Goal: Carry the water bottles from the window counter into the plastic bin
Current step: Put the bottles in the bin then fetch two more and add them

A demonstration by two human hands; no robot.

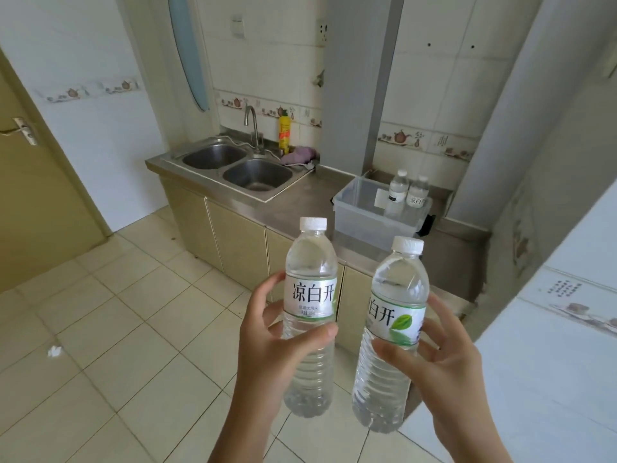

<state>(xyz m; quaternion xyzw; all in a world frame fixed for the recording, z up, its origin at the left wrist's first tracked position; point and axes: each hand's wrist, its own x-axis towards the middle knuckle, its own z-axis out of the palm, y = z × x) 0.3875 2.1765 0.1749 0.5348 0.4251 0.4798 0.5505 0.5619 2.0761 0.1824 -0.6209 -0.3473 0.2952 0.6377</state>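
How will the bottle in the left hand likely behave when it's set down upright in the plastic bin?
The bottle in the left hand looks nearly full, so probably heavy for its size. It is tall and narrow, so it may tip if nudged in the plastic bin. Its thin ribbed wall likely flexes under squeeze.

The single head-worn wide-angle camera is looking forward and down, close over both hands, facing the steel counter (300,198) and sink (257,175) further off.
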